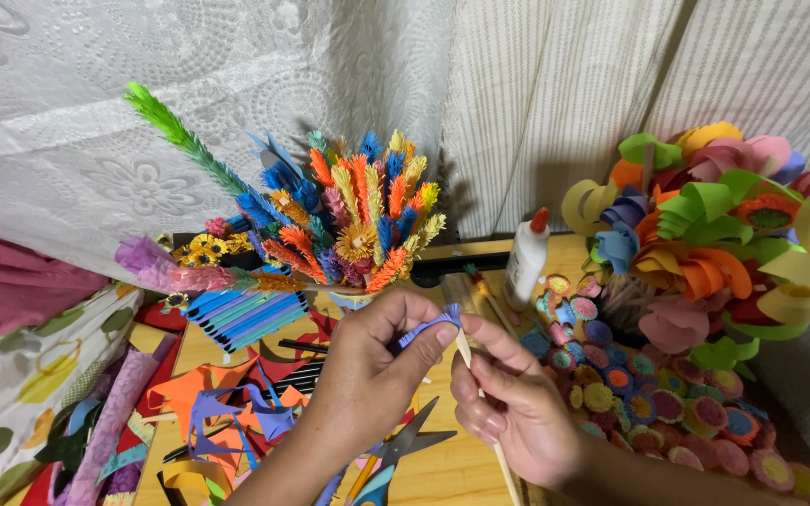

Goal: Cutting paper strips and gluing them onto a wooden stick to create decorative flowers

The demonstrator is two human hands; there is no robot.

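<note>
Left hand (pixel 367 375): thumb and forefinger pinched together on a purple paper strip (pixel 433 326), the strip sticking out past the fingertips toward the right. Right hand (pixel 508 408): fingers closed around a thin wooden stick (pixel 464 351), its top end meeting the strip just where the two hands come together, its lower end running down past the palm. Below the hands, scissors (pixel 405 450) lie on the wooden table (pixel 452 473) among cut paper scraps (pixel 227 398). Behind, a bunch of fringed paper flowers (pixel 358 220), a white glue bottle (pixel 525 262), and to the right a large curled-paper bouquet (pixel 714 234) above small rolled paper discs (pixel 649 394).
</note>
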